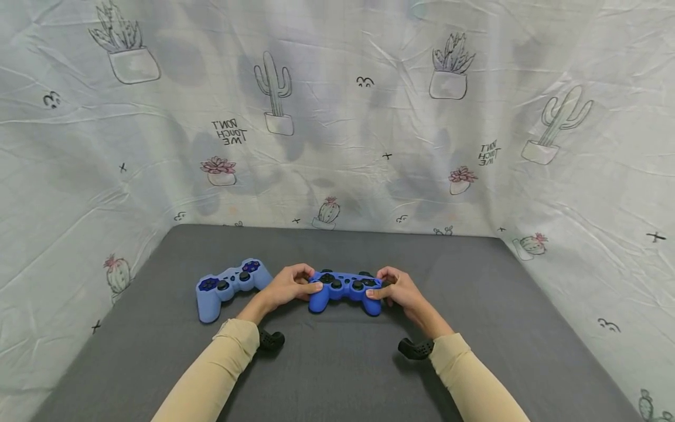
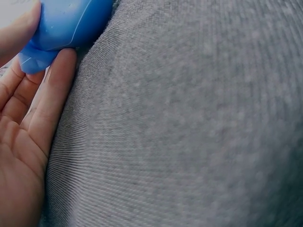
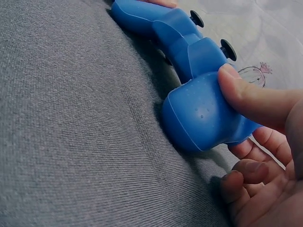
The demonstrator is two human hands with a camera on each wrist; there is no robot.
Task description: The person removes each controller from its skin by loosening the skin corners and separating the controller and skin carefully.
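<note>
A dark blue game controller (image 1: 345, 290) lies on the grey cloth-covered table (image 1: 337, 363), held at both ends. My left hand (image 1: 291, 285) grips its left handle, thumb on top; in the left wrist view the fingers (image 2: 52, 99) lie under the blue handle (image 2: 61, 28). My right hand (image 1: 396, 290) grips the right handle, and the right wrist view shows the thumb (image 3: 251, 97) pressed on the blue handle (image 3: 201, 116) with fingers curled below. A lighter blue controller (image 1: 229, 286) lies untouched just left of my left hand.
A pale sheet printed with cacti (image 1: 337, 117) walls in the table at the back and both sides. Black wrist-camera mounts (image 1: 271, 340) (image 1: 415, 349) sit under both beige sleeves.
</note>
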